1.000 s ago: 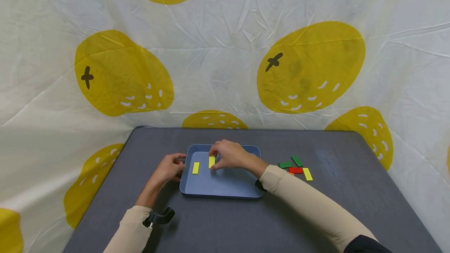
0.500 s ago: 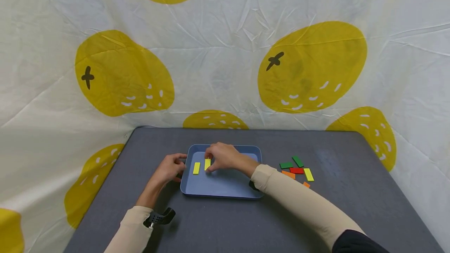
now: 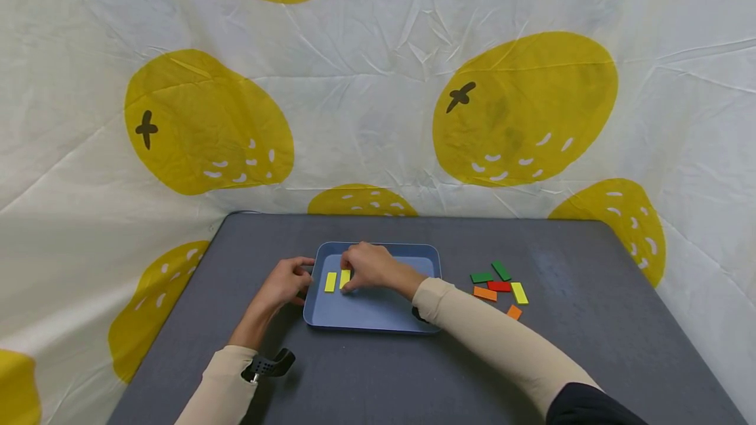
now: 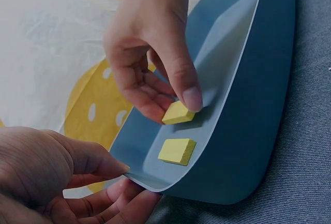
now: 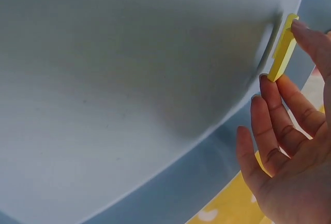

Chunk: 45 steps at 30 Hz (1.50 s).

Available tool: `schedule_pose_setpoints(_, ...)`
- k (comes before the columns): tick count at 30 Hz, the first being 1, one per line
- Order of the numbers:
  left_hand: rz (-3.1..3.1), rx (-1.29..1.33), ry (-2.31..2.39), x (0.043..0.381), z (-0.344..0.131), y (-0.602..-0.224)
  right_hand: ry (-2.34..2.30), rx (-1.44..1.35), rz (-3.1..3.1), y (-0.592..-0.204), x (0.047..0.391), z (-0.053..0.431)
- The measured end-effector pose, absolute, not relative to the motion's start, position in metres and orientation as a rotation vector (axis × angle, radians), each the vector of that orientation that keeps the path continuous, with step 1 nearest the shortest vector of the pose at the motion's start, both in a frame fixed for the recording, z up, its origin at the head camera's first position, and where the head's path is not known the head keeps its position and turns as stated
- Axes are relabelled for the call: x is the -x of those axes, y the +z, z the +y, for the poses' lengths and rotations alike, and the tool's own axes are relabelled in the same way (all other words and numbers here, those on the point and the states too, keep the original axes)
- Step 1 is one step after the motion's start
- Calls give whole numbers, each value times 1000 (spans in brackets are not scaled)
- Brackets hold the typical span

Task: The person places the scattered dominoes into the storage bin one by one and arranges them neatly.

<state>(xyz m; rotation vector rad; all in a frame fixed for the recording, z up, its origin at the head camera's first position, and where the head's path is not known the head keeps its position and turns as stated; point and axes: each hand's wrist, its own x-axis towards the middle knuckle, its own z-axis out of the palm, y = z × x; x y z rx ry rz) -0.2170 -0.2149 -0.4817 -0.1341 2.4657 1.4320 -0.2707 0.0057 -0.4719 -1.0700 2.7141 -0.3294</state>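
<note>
A yellow rectangular block (image 4: 179, 113) is pinched between the thumb and fingertips of my right hand (image 3: 372, 265), over the left part of the blue tray (image 3: 378, 313). In the left wrist view a small shadow shows beneath this block. Just left of it, a second yellow block (image 3: 330, 282) lies flat on the tray floor, roughly parallel, with a narrow gap between the two. My left hand (image 3: 287, 283) holds the tray's left rim, its thumb (image 4: 111, 164) on the edge and the other fingers beneath it. In the right wrist view the held block stands between thumb and fingertips.
Right of the tray, loose blocks lie on the dark grey table (image 3: 384, 372): two green blocks (image 3: 501, 271), a red block (image 3: 499, 286), a yellow block (image 3: 519, 293) and two orange blocks (image 3: 485, 294). A patterned cloth (image 3: 366, 117) hangs behind the table.
My right hand has moved left with its yellow block, bringing it closer to the other yellow block. The left hand has stayed at the rim. The orange blocks have come into fuller view.
</note>
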Motion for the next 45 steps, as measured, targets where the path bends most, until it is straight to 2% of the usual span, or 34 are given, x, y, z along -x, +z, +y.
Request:
schedule_pose_setpoints(32,2470,124,1429,217,-216,-482,-271,1101,2780,-481,262,-6)
schedule_pose_setpoints(45,2489,113,1402,218,-217,-483,-406,1029,2757,-455,252,11)
